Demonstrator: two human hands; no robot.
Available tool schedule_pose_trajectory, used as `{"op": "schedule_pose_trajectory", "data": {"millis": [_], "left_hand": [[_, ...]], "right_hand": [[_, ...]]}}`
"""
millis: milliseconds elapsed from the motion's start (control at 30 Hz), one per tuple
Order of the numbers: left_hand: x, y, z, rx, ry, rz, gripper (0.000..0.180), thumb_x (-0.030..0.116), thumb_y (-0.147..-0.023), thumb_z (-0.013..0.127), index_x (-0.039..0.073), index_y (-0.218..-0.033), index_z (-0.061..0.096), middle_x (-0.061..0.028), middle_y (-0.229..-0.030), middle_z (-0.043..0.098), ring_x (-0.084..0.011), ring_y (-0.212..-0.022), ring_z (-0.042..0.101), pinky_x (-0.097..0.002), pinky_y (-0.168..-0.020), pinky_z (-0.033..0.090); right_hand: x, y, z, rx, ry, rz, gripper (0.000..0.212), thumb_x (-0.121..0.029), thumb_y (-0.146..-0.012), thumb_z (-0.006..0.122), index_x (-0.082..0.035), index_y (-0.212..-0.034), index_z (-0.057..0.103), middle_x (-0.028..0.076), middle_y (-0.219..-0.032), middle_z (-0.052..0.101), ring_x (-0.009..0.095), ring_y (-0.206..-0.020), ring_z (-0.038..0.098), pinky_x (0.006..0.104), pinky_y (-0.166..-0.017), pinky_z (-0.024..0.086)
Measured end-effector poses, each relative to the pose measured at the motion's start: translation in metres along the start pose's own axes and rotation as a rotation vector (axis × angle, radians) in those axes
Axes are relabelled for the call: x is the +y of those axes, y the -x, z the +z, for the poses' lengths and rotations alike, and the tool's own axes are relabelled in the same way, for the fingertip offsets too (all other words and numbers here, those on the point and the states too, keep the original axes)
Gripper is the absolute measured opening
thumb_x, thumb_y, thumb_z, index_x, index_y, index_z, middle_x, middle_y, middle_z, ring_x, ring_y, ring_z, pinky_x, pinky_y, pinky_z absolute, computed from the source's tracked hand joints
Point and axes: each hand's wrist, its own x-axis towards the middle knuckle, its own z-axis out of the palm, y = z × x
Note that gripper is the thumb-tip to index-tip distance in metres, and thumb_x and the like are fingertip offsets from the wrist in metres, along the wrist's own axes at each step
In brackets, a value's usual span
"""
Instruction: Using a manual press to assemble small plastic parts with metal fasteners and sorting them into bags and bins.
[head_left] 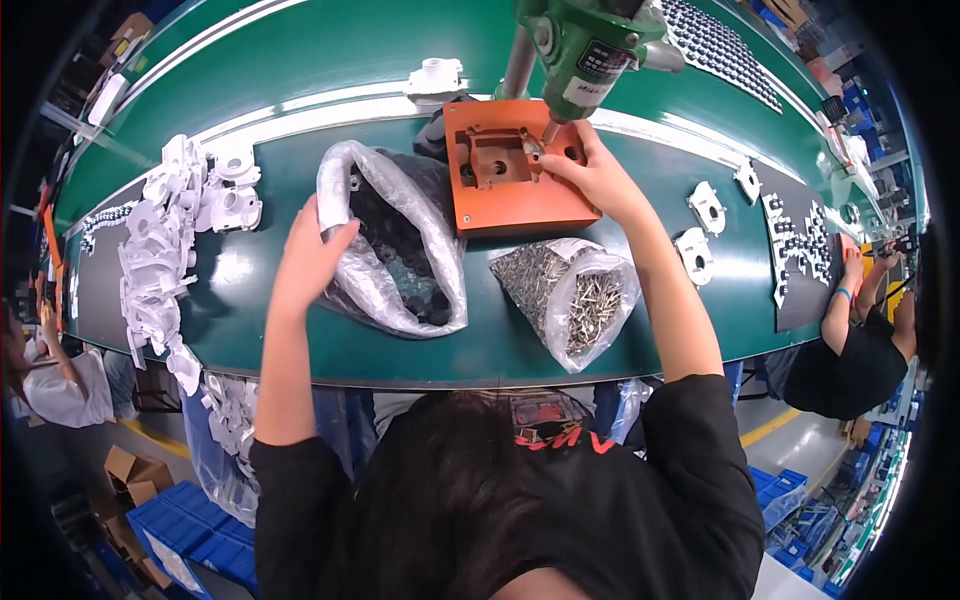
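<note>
My left hand (312, 250) is closed on the left rim of a clear plastic bag (345, 190), its thumb over the folded edge. Small dark parts (395, 235) lie inside the bag. My right hand (605, 180) rests at the right side of an orange fixture block (525, 212), thumb and forefinger apart, with a hole of the block showing between them. The thumb tip is beside a small shiny piece (534, 150) in the block's recess; whether it touches is too small to tell. A green press head (585, 65) stands over the block.
A bag of metal screws or pins (598, 310) lies open near the front edge. White plastic housings (155, 255) are heaped at left; several white housings (693, 255) lie at right. A black mat (805, 290) bears small parts. Other people (840, 350) work at both sides.
</note>
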Motion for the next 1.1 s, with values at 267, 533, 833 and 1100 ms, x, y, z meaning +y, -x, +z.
{"op": "schedule_pose_trajectory", "data": {"millis": [267, 533, 833, 1100], "left_hand": [[-0.011, 0.047, 0.0, 0.32, 0.203, -0.061, 0.043, 0.006, -0.084, 0.035, -0.001, -0.124, 0.051, -0.0155, -0.105, 0.061, -0.0214, -0.095, 0.056, -0.0288, -0.086, 0.041], [-0.053, 0.097, 0.004, 0.577, 0.542, -0.209, 0.041, 0.006, -0.084, 0.036, -0.01, -0.118, 0.052, -0.0127, -0.104, 0.059, -0.0173, -0.093, 0.053, -0.0267, -0.086, 0.04], [-0.021, 0.119, 0.002, 0.788, 1.095, -0.026, 0.046, 0.012, -0.086, 0.035, -0.005, -0.128, 0.043, -0.0202, -0.121, 0.052, -0.0325, -0.111, 0.054, -0.0377, -0.086, 0.047], [0.068, 0.121, -0.029, 0.583, 1.09, 0.07, 0.048, 0.018, -0.09, 0.033, -0.005, -0.132, 0.039, -0.0224, -0.128, 0.047, -0.0385, -0.114, 0.053, -0.0468, -0.081, 0.054]], "right_hand": [[-0.109, 0.114, 0.04, -0.023, 0.195, -0.373, 0.056, -0.018, -0.082, 0.064, -0.002, -0.131, 0.043, 0.018, -0.14, 0.038, 0.03, -0.132, 0.034, 0.0416, -0.105, 0.029], [-0.079, 0.097, 0.151, -0.259, 0.49, -0.203, 0.043, -0.011, -0.081, 0.059, -0.004, -0.122, 0.049, 0.031, -0.129, 0.034, 0.045, -0.112, 0.046, 0.0453, -0.095, 0.042], [-0.11, 0.082, 0.134, -0.198, -0.125, -0.346, 0.041, 0.006, -0.073, 0.047, -0.001, -0.112, 0.058, 0.009, -0.091, 0.05, 0.016, -0.08, 0.052, 0.0282, -0.072, 0.043], [-0.189, 0.09, 0.064, -0.152, -0.476, -0.301, 0.046, 0.001, -0.072, 0.05, 0.004, -0.118, 0.057, 0.009, -0.107, 0.061, 0.014, -0.098, 0.056, 0.0244, -0.086, 0.043]]}}
